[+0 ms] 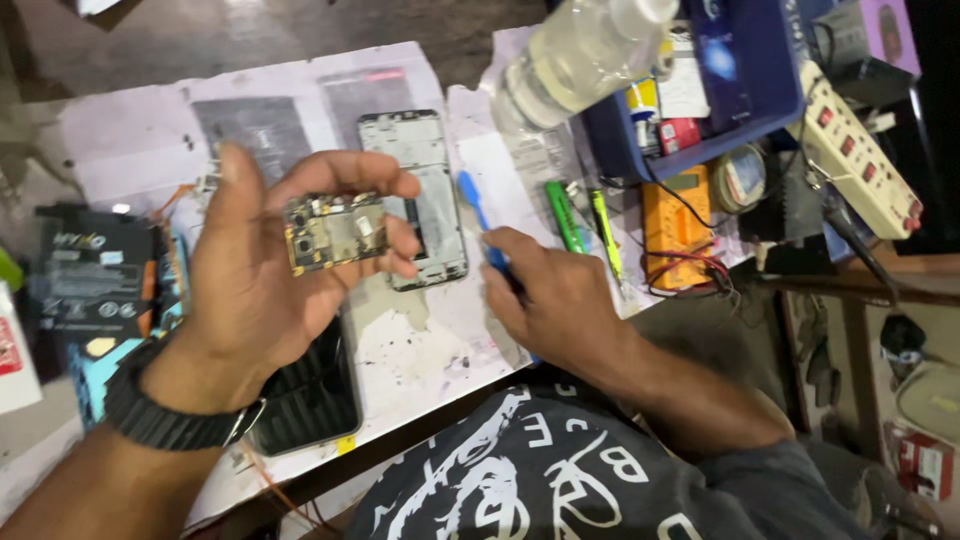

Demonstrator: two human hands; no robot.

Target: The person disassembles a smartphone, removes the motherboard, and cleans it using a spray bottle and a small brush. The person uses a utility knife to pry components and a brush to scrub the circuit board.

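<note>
We see a gold-and-grey circuit board (pixel 335 231), a blue pry tool (pixel 478 215), green pens (pixel 566 216), an orange multimeter (pixel 675 222), a blue tray (pixel 745 75) and the stained white worktop (pixel 420 340).

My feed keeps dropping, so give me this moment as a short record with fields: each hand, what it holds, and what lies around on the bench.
left hand: left hand raised above the bench, grip closed on a phone circuit board; black wristwatch on the wrist
right hand: right hand low over the bench, holding a blue pry tool
between the hands: opened phone frame lying flat on the white sheet
near left wrist: dark phone screen panel
right of bench: green tools, yellow multimeter, blue tray, white power strip
top: clear plastic bottle, blurred
</note>
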